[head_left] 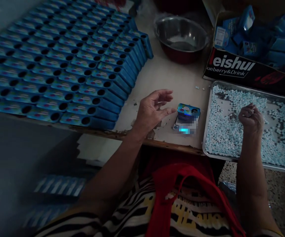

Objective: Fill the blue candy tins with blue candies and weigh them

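Left of the left hand's [152, 107] fingers stands a close-packed block of blue, printed rectangular containers [58, 65], dark round openings facing up, presumably for easy reach into each. Beyond the right hand's [251, 117] fingers, a black printed cardboard carton [231, 67] keeps more blue packs loosely together. Under those fingers lies a shallow silver metal tray [206, 121], its raised rim apparently there to stop contents rolling off. Between and beyond both sets of fingers sits a round, shiny metal bowl [182, 54].

The left fingers are spread apart and hold nothing; the right fingers are curled together low over the tray, and I cannot tell whether they enclose anything. Just right of the left thumb, one small blue container [188, 110] rests on a pale, flat scale [179, 123] with a lit display, probably to be weighed. Tiny pale-blue pellets [221, 131] surround the right fingers.
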Motion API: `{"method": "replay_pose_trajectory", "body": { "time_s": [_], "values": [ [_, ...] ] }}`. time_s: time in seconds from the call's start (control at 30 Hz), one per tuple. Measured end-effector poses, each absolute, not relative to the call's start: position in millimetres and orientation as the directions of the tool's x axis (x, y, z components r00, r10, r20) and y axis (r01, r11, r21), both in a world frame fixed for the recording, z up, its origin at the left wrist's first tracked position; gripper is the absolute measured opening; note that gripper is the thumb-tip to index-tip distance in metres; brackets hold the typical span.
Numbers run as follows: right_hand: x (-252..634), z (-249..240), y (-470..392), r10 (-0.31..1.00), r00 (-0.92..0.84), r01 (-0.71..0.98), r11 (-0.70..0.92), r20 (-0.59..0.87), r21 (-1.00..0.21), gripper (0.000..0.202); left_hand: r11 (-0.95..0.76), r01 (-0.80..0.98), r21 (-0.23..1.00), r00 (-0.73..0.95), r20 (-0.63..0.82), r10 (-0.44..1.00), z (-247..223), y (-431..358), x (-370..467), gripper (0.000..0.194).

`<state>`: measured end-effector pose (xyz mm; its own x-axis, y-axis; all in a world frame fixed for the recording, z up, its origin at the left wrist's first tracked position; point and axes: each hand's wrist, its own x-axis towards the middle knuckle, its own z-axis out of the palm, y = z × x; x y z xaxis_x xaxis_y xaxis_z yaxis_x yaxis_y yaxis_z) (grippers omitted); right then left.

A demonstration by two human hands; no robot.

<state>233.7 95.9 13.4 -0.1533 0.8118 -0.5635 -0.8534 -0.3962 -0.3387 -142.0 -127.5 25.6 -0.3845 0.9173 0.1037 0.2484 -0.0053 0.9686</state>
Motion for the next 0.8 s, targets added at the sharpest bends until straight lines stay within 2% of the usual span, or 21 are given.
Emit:
{"method": "replay_pose_trajectory", "body": {
  "time_s": [0.13, 0.23, 0.4, 0.53, 0.6, 0.73, 0.8],
  "values": [
    [229.9, 15.7, 95.7, 0.798, -0.119, -0.795, -0.434, -0.591, -0.425, 0.030, -0.032, 0.237, 0.971, -0.308, 0.106, 0.946, 17.6, -125.6, -144.1, 0.079],
    [226.1, 19.5, 93.5, 0.824, -0.105, -0.770, -0.421, -0.557, -0.479, 0.027, -0.017, 0.271, 0.962, -0.275, 0.095, 0.957, 6.3, -125.2, -143.8, 0.084],
    [223.6, 25.6, 88.4, 0.890, -0.229, -0.785, -0.409, -0.394, -0.466, 0.019, 0.031, 0.316, 0.948, -0.251, 0.052, 0.967, -11.5, -122.6, -137.2, 0.082],
    [227.9, 20.0, 91.7, 0.890, -0.296, -0.735, -0.445, -0.348, -0.512, 0.016, 0.017, 0.293, 0.956, -0.225, 0.051, 0.973, -23.6, -119.1, -132.1, 0.077],
    [232.3, 14.4, 95.9, 0.881, -0.328, -0.732, -0.465, -0.341, -0.498, 0.015, 0.003, 0.285, 0.959, -0.203, 0.057, 0.978, -29.2, -117.4, -129.7, 0.075],
    [238.2, 7.2, 103.0, 0.857, -0.384, -0.771, -0.502, -0.345, -0.391, 0.016, -0.023, 0.287, 0.958, -0.184, 0.079, 0.980, -37.5, -114.9, -124.8, 0.075],
    [233.9, 8.7, 101.8, 0.860, -0.370, -0.766, -0.496, -0.351, -0.409, 0.019, -0.038, 0.271, 0.962, -0.190, 0.092, 0.977, -39.4, -114.4, -123.7, 0.078]
  ]
}}
